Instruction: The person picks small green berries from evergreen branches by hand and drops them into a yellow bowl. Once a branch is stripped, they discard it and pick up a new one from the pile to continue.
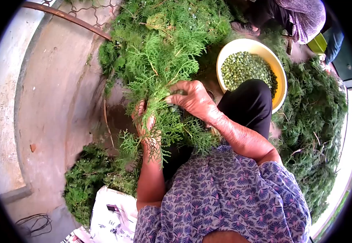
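Observation:
A leafy green conifer branch (155, 97), flat and scaly like arborvitae, stands in front of my chest. My left hand (144, 119) is closed around its lower stems, partly hidden by the foliage. On the branch's right side my right hand (194, 99) is closed, thumb and forefinger pinching at the sprigs. A few small round green cones (173, 108) show under its fingers, partly in shadow. Beyond my right knee, a yellow basin (280, 91) holds many small round green cones (245, 69).
A heap of cut branches (172, 24) lies ahead, another pile (311, 141) to the right, and a smaller one (89, 174) at left. A white printed sack (111, 218) is by my left side. Another person (301, 16) sits at the upper right. A curved rod (68, 18) crosses the upper left.

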Demonstrator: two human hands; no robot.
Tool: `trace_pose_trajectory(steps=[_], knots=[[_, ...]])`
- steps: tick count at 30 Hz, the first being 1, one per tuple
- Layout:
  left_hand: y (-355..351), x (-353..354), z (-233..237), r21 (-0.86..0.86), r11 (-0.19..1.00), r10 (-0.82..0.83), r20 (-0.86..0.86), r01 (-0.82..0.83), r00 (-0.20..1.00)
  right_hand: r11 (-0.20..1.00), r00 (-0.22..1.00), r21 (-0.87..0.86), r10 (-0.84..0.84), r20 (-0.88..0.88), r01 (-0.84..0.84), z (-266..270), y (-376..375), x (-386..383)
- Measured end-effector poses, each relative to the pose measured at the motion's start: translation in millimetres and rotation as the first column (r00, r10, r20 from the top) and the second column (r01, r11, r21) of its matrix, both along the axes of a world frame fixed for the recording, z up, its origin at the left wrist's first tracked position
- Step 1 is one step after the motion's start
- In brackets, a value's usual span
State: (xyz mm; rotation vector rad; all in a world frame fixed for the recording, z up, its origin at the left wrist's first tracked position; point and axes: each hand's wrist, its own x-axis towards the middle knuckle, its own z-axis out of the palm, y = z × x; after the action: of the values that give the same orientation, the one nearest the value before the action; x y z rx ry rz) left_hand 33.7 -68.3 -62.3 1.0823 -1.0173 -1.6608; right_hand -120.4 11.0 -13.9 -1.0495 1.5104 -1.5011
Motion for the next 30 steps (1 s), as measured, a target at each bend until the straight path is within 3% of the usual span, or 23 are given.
trace_pose_trajectory(steps=[1,2,3,4,5,9,12,13,14,15,16,17,18,20,21,22,24,25,26,28,29,30], knots=[[-5,9,-10,-0.122,0.986,-0.121,-0.074,0.111,0.99,0.999,0.997,0.048,0.021,0.074,-0.025,3,1,0],[-4,9,-6,-0.122,0.987,-0.117,-0.071,0.108,0.991,0.994,0.988,0.094,0.037,0.148,-0.051,5,1,-1],[-1,7,4,-0.094,0.989,-0.116,0.016,0.117,0.993,1.0,1.0,0.027,0.011,0.017,-0.012,-3,-2,1],[3,3,16,-0.066,0.99,-0.118,0.101,0.125,0.988,1.0,1.0,0.028,0.012,0.017,-0.013,-6,-3,0],[12,-8,35,0.008,1.0,-0.008,0.003,0.008,1.0,1.0,0.999,0.005,0.007,-0.032,-0.006,-6,-4,0],[12,-8,29,-0.033,0.999,-0.009,-0.082,0.006,0.997,0.998,0.98,-0.041,-0.049,-0.194,0.041,-20,-9,1],[4,-11,33,0.107,0.994,-0.004,0.257,-0.025,0.967,0.996,0.972,-0.08,0.025,-0.234,-0.045,-29,-13,-3],[-9,0,10,0.075,0.992,-0.114,0.256,0.098,0.96,0.995,0.994,-0.048,0.082,-0.072,-0.085,-24,-12,-4],[-4,-4,17,0.074,0.992,-0.113,0.257,0.097,0.96,0.991,0.987,-0.023,0.132,0.092,-0.13,-16,-8,-6],[4,-10,31,0.065,0.993,-0.106,0.182,0.096,0.978,0.987,0.99,0.087,0.129,0.058,-0.134,5,-2,-8],[11,-14,43,0.057,0.994,-0.098,0.106,0.092,0.99,0.987,0.989,0.087,0.132,0.059,-0.137,10,1,-8],[10,-19,48,0.004,0.997,-0.071,0.417,0.076,0.906,0.986,0.994,0.129,0.11,-0.026,-0.106,11,3,-8],[9,-19,45,0.005,0.997,-0.071,0.419,0.076,0.905,0.983,0.99,0.168,0.089,-0.113,-0.069,11,5,-9],[9,-19,37,0.047,0.998,0.023,0.211,-0.034,0.977,0.987,0.984,0.147,0.087,-0.157,-0.064,5,8,-11],[10,-17,40,0.043,0.997,-0.074,0.118,0.069,0.99,0.977,0.997,0.201,0.062,0.041,-0.069,10,12,-10],[10,-17,39,0.043,0.997,-0.074,0.117,0.069,0.99,0.964,0.972,0.253,0.024,0.235,-0.085,12,14,-11],[9,-18,35,0.049,0.998,-0.038,0.107,0.032,0.994,0.965,0.952,0.239,0.033,0.305,-0.11,10,14,-13],[9,-5,14,-0.081,0.994,-0.092,-0.199,0.077,0.976,0.968,0.889,0.226,-0.007,0.457,-0.109,8,13,-14],[6,-3,15,-0.08,0.994,-0.093,-0.198,0.078,0.976,0.971,0.801,0.214,-0.043,0.597,-0.107,6,11,-15],[3,-4,21,-0.105,0.986,-0.125,0.063,0.131,0.99,0.989,0.635,0.07,0.031,0.772,-0.133,-8,12,-22],[10,-4,25,-0.161,0.973,-0.201,-0.26,0.163,0.945,0.99,0.618,0.05,0.043,0.785,-0.132,-10,11,-23],[7,2,6,-0.003,0.999,-0.031,-0.358,0.032,0.933,0.991,0.599,0.031,0.054,0.799,-0.131,-11,11,-24]])
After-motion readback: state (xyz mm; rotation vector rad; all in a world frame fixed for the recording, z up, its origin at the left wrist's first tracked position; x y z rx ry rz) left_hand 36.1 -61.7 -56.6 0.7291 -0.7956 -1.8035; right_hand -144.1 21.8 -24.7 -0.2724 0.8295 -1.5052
